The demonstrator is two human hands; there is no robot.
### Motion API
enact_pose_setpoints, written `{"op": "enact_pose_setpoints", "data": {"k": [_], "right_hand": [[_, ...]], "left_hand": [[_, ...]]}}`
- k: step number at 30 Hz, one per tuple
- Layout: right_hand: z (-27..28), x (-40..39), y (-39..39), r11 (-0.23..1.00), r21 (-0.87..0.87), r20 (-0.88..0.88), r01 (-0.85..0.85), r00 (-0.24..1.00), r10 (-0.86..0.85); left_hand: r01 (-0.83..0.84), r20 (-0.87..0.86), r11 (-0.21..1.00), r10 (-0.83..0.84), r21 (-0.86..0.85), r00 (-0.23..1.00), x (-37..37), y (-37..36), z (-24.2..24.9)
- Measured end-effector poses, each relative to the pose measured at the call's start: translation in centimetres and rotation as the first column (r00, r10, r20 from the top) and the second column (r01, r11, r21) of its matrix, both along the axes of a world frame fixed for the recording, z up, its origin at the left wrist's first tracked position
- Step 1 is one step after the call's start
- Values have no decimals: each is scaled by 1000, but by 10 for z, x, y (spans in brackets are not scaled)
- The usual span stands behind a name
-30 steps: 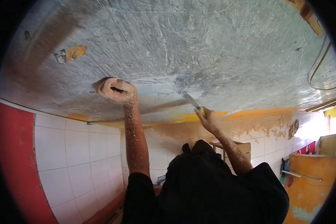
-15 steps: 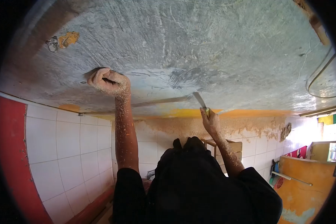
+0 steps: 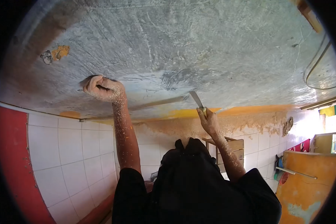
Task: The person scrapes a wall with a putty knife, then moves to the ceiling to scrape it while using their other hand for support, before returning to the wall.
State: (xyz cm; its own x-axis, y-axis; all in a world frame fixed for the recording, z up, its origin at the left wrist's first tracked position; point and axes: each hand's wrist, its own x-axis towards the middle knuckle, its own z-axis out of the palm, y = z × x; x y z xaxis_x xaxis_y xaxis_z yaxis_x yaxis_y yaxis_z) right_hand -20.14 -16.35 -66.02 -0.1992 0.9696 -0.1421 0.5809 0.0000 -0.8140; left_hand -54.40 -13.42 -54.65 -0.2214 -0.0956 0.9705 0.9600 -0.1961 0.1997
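My left hand (image 3: pixel 103 89), dusted with pale flakes, rests curled against the grey wall (image 3: pixel 138 41); the loop of its fingers looks hollow. In my right hand (image 3: pixel 210 124) is a putty knife (image 3: pixel 196 99), held by its yellowish handle. The flat metal blade points up at the lower part of the wall, its tip close to the surface. A dark scuffed patch (image 3: pixel 179 77) shows just above the blade. Yellow paint (image 3: pixel 184 113) runs along the wall's lower edge. Flakes also cling to both forearms.
Dust and flakes (image 3: pixel 175 126) lie on the white tiled floor (image 3: pixel 149 154) along the wall's foot. A wooden stool (image 3: pixel 231 149) stands beside my right forearm. At left is a red surface (image 3: pixel 15 156); an orange panel (image 3: pixel 302 175) stands at right. A cable (image 3: pixel 308 76) hangs on the wall.
The view has shifted slightly, and my left hand appears a little lower and further left. The putty knife stays in my right hand, its blade tilted more upright.
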Motion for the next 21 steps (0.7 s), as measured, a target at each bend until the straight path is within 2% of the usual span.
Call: {"op": "enact_pose_setpoints", "data": {"k": [1,4,5,8,11,13,14,16,18,19,21], "right_hand": [[9,-3,1,999,-34,-11,12,1000,-13],[-16,-19,-15,988,133,-117,79,991,-64],[-18,-24,-17,988,128,-168,91,983,-69],[-23,-22,-14,998,0,-131,69,989,-68],[-29,-20,-10,997,73,-162,33,987,-21],[-28,-13,-7,998,40,-185,52,982,-43],[-20,-4,4,999,49,-129,-17,991,23],[-4,13,25,987,57,-20,-151,988,153],[19,-1,38,954,202,0,-219,975,224],[25,-10,35,930,269,13,-250,967,256],[29,-20,29,929,259,-41,-266,958,285]], "left_hand": [[16,34,1000,-16,8,999,1,1,0],[-91,-74,996,93,19,993,-5,0,2],[-92,-64,995,93,24,994,-4,-2,2],[-75,-13,996,76,54,997,3,4,2],[-44,33,995,41,94,999,6,6,0],[-74,60,995,70,63,996,7,4,-4],[-84,69,995,80,53,994,10,4,-2],[-3,156,998,-6,56,988,25,3,4],[119,260,990,-135,75,956,36,-1,7],[155,297,988,-152,12,943,39,-7,6],[223,376,970,-173,-95,910,46,-27,8]]}}
